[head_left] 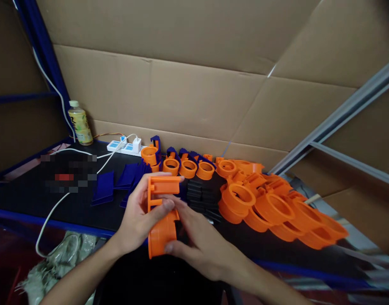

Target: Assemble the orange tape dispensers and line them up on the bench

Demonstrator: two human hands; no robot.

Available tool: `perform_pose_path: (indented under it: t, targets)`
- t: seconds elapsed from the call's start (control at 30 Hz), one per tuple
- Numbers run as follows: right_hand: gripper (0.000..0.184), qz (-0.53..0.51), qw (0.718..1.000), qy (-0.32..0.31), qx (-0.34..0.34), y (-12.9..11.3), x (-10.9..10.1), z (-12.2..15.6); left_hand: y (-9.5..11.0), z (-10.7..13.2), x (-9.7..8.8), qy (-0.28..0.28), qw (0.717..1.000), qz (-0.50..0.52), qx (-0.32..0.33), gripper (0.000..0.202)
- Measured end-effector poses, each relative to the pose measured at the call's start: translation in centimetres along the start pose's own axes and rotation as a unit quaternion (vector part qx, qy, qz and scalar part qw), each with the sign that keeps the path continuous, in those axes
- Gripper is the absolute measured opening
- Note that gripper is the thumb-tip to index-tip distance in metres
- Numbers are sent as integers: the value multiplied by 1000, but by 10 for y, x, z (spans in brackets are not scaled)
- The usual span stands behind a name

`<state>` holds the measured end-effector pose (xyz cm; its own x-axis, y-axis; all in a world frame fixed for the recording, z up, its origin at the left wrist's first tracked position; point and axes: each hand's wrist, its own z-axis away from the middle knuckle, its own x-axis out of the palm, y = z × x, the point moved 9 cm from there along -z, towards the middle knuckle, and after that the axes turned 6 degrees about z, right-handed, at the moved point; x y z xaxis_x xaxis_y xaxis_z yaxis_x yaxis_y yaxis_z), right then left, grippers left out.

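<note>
An orange plastic tape dispenser body point(162, 235) is held upright on its side between both hands, above the front edge of the table. My left hand point(139, 212) closes around its left side, thumb pressed across the middle. From the right, my right hand point(197, 233) grips the same piece, with its thumb on the lower ring and its fingers behind, partly hidden. Just beyond my hands lie dark blue flat plastic pieces point(104, 187) and a heap of black strips point(197, 192).
Many orange dispenser bodies point(273, 207) are piled on the right of the black table point(238, 241). Several with blue parts point(188, 168) line the back. A white power strip point(129, 147), cables and a yellow-labelled bottle point(80, 125) stand at back left. Cardboard walls point(181, 93) enclose the bench.
</note>
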<state>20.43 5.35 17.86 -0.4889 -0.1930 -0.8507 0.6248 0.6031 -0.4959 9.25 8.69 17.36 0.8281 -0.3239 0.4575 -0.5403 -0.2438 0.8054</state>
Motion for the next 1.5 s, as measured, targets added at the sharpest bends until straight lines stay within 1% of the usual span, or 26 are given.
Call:
perform_pose_path:
  t: [0.03,0.1,0.17,0.2,0.27,0.3,0.37,0.43,0.5,0.57,0.67,0.83,1.0,1.13,1.3,1.5]
  targets:
    - [61,4,1000,14,5,7,-2,1,5,-1,-4,9,1000,-3,9,44]
    - [44,41,997,51,42,31,-14,4,10,-6,-16,36,999,9,8,37]
    - [31,99,989,76,84,54,-27,11,10,-13,-26,45,998,39,-15,39]
    - [25,126,984,74,98,64,-29,14,9,-15,-30,52,997,49,-28,43]
    - [16,161,979,41,119,79,-25,22,5,-18,-36,67,994,56,-59,44]
    - [16,174,976,20,132,85,-20,25,3,-18,-37,73,993,56,-69,43]
    - [22,205,965,-13,164,96,-8,31,1,-17,-35,76,993,53,-79,41]
    - [26,238,952,-27,190,103,1,33,0,-16,-31,73,993,54,-80,41]
    - [27,259,944,-29,202,105,6,31,-2,-15,-26,65,993,58,-85,41]
    - [27,266,942,-24,202,104,9,28,-2,-14,-22,60,992,59,-92,40]
    - [26,263,945,-25,192,102,9,27,-3,-14,-19,57,991,62,-101,38]
    - [24,244,950,-25,194,108,5,30,-9,-15,-15,42,990,82,-109,46]
    - [22,194,962,-10,192,109,1,28,-19,-17,-13,26,990,82,-111,45]
    - [22,168,966,-6,195,109,0,27,-21,-18,-12,18,992,74,-102,38]
    - [21,151,969,-7,196,109,-2,26,-23,-17,-11,13,990,70,-121,44]
    - [19,135,970,3,202,113,-6,26,-26,-18,-12,0,989,78,-125,45]
